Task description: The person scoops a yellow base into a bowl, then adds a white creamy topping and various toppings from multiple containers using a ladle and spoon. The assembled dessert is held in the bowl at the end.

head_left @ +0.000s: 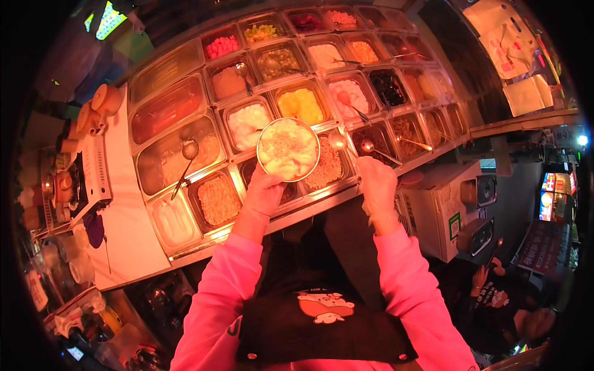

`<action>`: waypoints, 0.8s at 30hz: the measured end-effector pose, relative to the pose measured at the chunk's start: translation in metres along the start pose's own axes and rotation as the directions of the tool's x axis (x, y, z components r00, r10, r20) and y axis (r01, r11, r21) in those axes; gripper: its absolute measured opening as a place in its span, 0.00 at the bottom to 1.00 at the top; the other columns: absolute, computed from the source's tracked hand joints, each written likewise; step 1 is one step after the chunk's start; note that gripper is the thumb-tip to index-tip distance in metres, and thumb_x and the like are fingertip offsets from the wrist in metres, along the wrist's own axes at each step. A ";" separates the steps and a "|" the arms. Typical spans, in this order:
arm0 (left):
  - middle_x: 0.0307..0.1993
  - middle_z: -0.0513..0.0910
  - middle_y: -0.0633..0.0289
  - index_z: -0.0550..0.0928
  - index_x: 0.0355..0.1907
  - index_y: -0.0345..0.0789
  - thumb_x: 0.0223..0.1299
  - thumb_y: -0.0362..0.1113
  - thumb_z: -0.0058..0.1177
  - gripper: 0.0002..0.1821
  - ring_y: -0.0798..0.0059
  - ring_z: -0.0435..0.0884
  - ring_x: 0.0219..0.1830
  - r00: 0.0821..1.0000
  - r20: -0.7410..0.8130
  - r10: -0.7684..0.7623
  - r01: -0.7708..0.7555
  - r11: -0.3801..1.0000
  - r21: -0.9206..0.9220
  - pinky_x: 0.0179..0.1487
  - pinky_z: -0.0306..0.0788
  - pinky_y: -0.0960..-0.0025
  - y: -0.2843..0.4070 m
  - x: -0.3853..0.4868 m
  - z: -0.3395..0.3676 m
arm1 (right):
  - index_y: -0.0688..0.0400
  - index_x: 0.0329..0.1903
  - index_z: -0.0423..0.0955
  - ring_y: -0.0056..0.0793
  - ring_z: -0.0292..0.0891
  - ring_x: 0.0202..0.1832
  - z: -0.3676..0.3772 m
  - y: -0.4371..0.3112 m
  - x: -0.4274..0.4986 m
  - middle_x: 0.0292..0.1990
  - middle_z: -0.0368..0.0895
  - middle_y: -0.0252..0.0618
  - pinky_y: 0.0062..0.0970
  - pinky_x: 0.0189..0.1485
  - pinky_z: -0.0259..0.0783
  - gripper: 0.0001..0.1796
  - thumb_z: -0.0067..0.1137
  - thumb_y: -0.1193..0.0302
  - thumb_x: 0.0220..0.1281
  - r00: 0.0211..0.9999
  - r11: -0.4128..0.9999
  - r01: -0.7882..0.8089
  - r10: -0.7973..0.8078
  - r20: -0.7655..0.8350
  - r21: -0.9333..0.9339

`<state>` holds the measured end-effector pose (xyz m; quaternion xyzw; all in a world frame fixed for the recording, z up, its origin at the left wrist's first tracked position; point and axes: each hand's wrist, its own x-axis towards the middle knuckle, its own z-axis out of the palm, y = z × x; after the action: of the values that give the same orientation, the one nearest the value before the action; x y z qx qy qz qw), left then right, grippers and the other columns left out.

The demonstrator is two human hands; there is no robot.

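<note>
My left hand [264, 192] holds a round bowl [288, 149] filled with pale, chunky food, with crumbly bits on top, above the front rows of metal food pans. Near the front edge, my right hand [378, 188] is closed around a spoon [338, 140] whose bowl seems to hang over a pan of chopped nuts or grains [327, 167]; the grip is partly hidden. Both hands appear to wear thin clear gloves. Behind the bowl lie a pan of yellow chunks [300, 105] and a pan of white pieces [248, 121]. To their right is a pan of white and pink pieces [349, 95].
A ladle [189, 150] rests in a liquid-filled pan at the left. A white counter [130, 222] with a portable stove [88, 178] and clay pots [106, 99] adjoins the pans. A white box-like appliance [436, 208] stands right. Another person in dark clothes [492, 297] is at lower right.
</note>
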<state>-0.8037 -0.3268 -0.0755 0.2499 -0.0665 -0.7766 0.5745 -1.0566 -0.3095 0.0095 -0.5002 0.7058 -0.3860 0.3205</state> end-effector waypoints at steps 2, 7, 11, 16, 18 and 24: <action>0.70 0.74 0.55 0.65 0.75 0.34 0.49 0.19 0.55 0.45 0.58 0.74 0.71 0.999 0.031 0.024 -0.023 1.000 -0.002 0.73 0.71 0.54 0.008 -0.007 -0.006 | 0.61 0.39 0.79 0.47 0.80 0.29 0.007 0.021 0.003 0.23 0.79 0.47 0.42 0.33 0.73 0.08 0.59 0.68 0.71 0.961 0.846 0.266 -0.269 0.060 -0.462; 0.71 0.73 0.54 0.63 0.76 0.32 0.50 0.21 0.57 0.45 0.55 0.73 0.72 0.996 -0.008 0.090 -0.090 0.996 -0.010 0.75 0.69 0.51 0.048 -0.041 -0.019 | 0.56 0.29 0.71 0.51 0.80 0.30 0.026 0.041 0.003 0.23 0.77 0.47 0.46 0.31 0.74 0.12 0.55 0.69 0.72 0.895 0.405 0.437 -0.289 0.341 -0.803; 0.72 0.72 0.52 0.62 0.76 0.31 0.52 0.21 0.58 0.44 0.55 0.71 0.73 0.977 0.012 0.212 -0.212 0.970 0.122 0.76 0.67 0.51 0.085 -0.071 -0.029 | 0.58 0.31 0.75 0.52 0.81 0.33 0.035 0.020 -0.012 0.26 0.79 0.49 0.46 0.35 0.74 0.13 0.52 0.68 0.74 0.910 0.599 0.391 -0.365 0.196 -0.699; 0.73 0.70 0.54 0.61 0.77 0.33 0.53 0.21 0.59 0.46 0.55 0.70 0.74 0.961 -0.155 0.229 -0.223 0.973 0.058 0.76 0.67 0.51 0.108 -0.113 -0.051 | 0.60 0.34 0.81 0.56 0.81 0.35 0.115 -0.004 -0.033 0.30 0.83 0.53 0.50 0.39 0.75 0.15 0.54 0.65 0.73 0.852 0.804 0.507 -0.413 0.321 -0.311; 0.73 0.70 0.55 0.61 0.77 0.34 0.53 0.21 0.59 0.46 0.55 0.70 0.74 0.960 -0.146 0.238 -0.241 0.970 -0.002 0.76 0.67 0.50 0.108 -0.129 -0.061 | 0.59 0.34 0.82 0.56 0.81 0.36 0.158 -0.001 -0.029 0.29 0.83 0.53 0.51 0.40 0.75 0.13 0.53 0.66 0.71 0.867 0.758 0.487 -0.360 0.343 -0.434; 0.72 0.70 0.55 0.61 0.77 0.34 0.51 0.20 0.60 0.46 0.55 0.71 0.73 0.954 -0.177 0.244 -0.261 0.961 -0.085 0.76 0.68 0.50 0.103 -0.163 -0.086 | 0.60 0.34 0.84 0.55 0.84 0.42 0.191 0.038 -0.036 0.33 0.85 0.54 0.50 0.46 0.78 0.12 0.52 0.70 0.66 0.828 0.744 0.436 -0.110 0.550 -0.507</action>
<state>-0.6402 -0.1942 -0.0585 0.2715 -0.0081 -0.6758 0.6852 -0.9029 -0.3101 -0.1164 -0.7577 0.6035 -0.0412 0.2448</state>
